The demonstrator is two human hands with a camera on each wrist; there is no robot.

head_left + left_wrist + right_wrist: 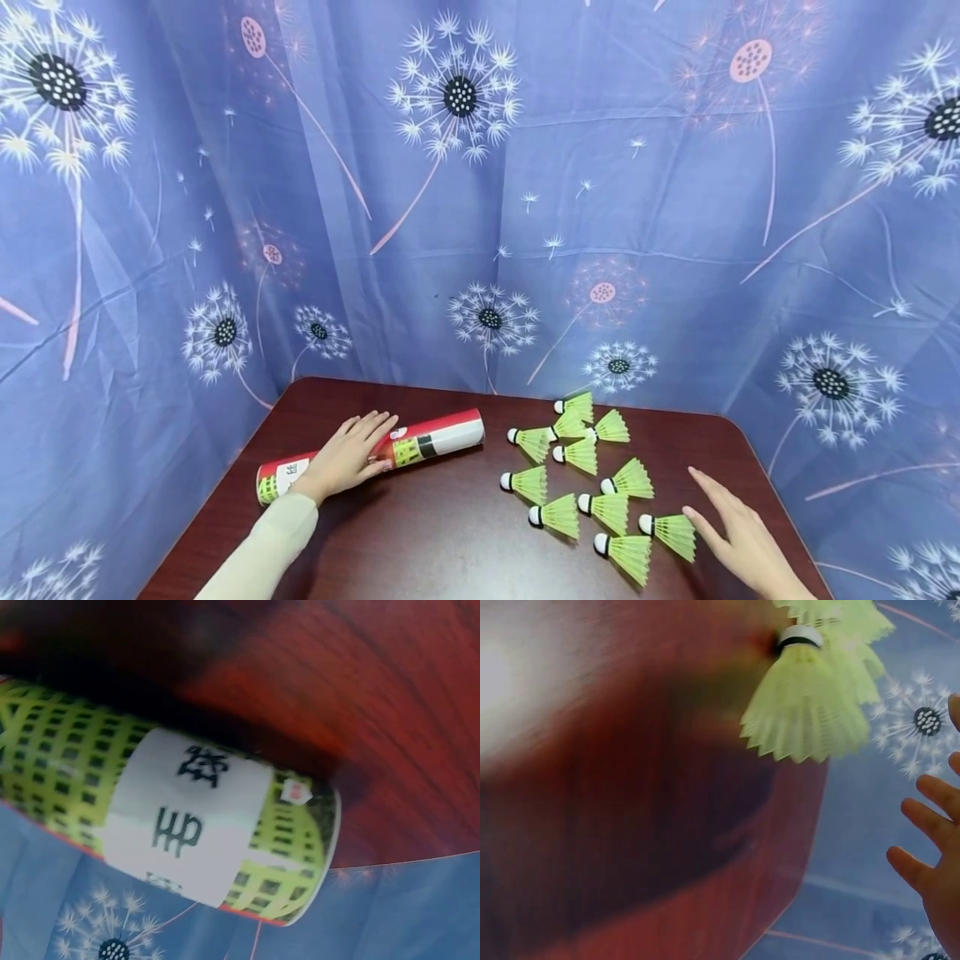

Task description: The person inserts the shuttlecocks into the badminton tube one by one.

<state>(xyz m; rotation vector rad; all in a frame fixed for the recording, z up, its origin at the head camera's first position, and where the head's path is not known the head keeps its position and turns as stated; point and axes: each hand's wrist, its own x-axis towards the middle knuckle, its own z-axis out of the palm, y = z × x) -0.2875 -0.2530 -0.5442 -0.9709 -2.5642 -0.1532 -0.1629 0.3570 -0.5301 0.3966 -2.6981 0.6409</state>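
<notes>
A long shuttlecock tube point(444, 435) with red, white and yellow-green printing lies on its side at the table's left. My left hand point(351, 454) rests across the middle of it, fingers stretched out over the top and thumb on the near side. In the left wrist view, one end of the tube point(187, 814) fills much of the picture. My right hand point(738, 537) hovers at the right with fingers extended, holding nothing. Nearest to it is a yellow-green shuttlecock point(673, 533). The right wrist view shows these fingers point(930, 821) spread and a shuttlecock point(802, 705) apart from them.
Several more yellow-green shuttlecocks with white tips, one point(576, 455) among them, lie scattered over the table's right half. The dark red-brown table point(435, 542) ends at a blue curtain point(420, 317) with dandelion prints, which hangs behind and along both sides.
</notes>
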